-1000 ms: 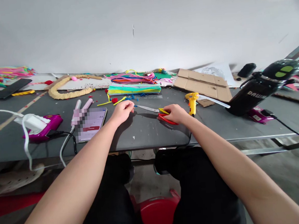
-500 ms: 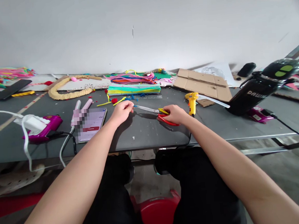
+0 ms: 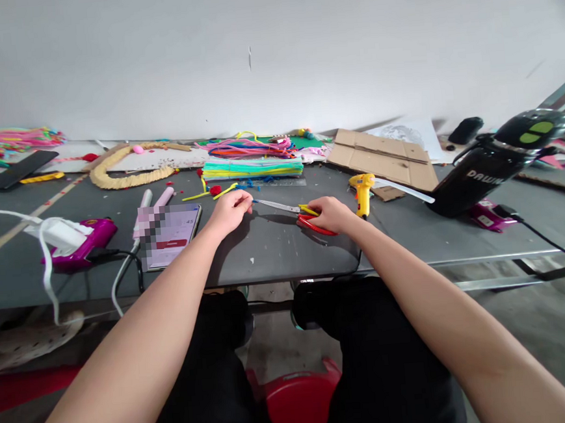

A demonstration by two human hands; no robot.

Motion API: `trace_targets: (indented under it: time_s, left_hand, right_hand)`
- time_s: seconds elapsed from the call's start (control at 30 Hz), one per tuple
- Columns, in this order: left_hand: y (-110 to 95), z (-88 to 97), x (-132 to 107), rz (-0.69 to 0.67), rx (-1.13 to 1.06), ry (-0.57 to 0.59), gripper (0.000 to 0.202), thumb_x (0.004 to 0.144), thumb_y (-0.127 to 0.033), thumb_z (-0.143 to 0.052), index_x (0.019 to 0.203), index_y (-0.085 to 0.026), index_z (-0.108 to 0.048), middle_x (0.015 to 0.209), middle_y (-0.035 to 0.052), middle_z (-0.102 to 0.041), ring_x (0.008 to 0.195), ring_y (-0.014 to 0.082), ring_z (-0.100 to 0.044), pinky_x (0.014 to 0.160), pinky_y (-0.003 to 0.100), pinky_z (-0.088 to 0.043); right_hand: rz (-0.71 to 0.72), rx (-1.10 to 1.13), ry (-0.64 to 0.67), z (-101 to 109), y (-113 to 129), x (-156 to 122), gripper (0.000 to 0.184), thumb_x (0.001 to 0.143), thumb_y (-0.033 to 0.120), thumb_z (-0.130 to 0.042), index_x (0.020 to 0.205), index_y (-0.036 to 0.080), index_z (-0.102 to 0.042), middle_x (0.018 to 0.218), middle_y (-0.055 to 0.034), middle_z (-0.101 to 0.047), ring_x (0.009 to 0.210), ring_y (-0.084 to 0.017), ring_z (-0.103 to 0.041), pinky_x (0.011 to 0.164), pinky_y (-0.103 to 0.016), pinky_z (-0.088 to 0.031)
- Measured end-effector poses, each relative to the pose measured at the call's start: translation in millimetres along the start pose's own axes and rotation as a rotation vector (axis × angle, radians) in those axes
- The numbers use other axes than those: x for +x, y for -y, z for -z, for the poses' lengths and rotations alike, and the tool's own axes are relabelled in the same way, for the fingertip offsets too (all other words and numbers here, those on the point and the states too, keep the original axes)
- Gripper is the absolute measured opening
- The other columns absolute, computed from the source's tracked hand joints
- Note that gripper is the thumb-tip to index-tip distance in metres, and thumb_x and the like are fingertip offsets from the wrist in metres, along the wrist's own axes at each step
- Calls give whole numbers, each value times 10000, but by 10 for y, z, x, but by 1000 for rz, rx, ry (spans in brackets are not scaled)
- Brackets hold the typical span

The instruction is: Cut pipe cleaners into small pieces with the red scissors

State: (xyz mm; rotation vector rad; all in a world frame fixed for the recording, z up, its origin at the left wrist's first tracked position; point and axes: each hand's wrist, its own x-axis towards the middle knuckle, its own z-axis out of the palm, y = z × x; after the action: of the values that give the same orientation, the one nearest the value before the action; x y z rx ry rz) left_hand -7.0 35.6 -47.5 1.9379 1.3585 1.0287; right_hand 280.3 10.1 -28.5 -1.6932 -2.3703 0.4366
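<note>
The left hand [image 3: 233, 210] apparently pinches a blue scrap [image 3: 255, 201] between its fingers to steady it at the scissors [image 3: 279, 206], whose handles [image 3: 317, 226] the right hand [image 3: 329, 213] clasps

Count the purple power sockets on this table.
2: the left socket, against a white charger; the right socket, beside the black bottle. Others may be hidden.

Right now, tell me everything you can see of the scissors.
The scissors have slim silvery blades, metal by the look, and red and yellow handles, probably plastic. The right hand grips the handles, partly covering them. The blades point toward the left hand, with a bit of blue at the tips, over the grey table. Whether they are parted is unclear.
</note>
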Motion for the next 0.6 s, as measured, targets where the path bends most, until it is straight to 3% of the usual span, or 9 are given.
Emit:
trace_targets:
  time_s: [0.17,0.37,0.6]
  left_hand:
    - [19,0,0,-1,-8,2,200,859,-347,-531,736,-195,-573,716,24,-651,723,190,-617,787,376,-522]
    - [17,0,-1,4,-9,4,198,847,-347,-528,730,-195,-582,720,23,-660,723,183,-612,789,364,-520]
    - [-31,9,-17,27,-3,2,172,822,-337,-560,743,-191,-605,726,32,-675,724,188,-621,774,361,-520]
  right_hand:
    - [-11,28,11,2,-2,-1,293,763,500,-596,715,211,-604,700,-1,-584,637,-129,-436,586,-283,-259]
    - [-52,85,-8,26,27,-56,452,724,649,-621,686,204,-555,665,7,-555,625,-124,-419,573,-271,-265]
    - [-44,41,28,37,51,-49,417,747,627,-603,693,214,-570,678,-4,-583,629,-134,-451,570,-279,-267]
